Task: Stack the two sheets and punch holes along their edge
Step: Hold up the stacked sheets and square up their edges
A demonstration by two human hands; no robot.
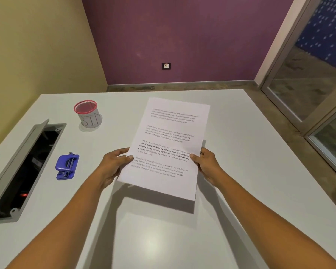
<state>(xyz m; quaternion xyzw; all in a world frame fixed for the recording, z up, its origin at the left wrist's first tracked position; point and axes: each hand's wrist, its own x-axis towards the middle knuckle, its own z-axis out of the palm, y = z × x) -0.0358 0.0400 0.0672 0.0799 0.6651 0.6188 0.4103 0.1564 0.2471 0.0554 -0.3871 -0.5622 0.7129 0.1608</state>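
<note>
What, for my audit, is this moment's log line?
left hand: grips sheets at left edge | right hand: grips right edge | sheets: lifted off table | hole punch: untouched

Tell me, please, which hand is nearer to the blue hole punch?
Left. The left hand grips the left edge of the paper, just right of the hole punch. The right hand grips the opposite edge, farther from it.

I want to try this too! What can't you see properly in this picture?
Head view:
1. Second sheet: only the top face of the paper shows; any sheet beneath is hidden by it.
2. Fingers of the left hand and right hand: mostly behind the paper.
3. Top lines of print: blurred.
4. Inside the table hatch: too dark.
</note>
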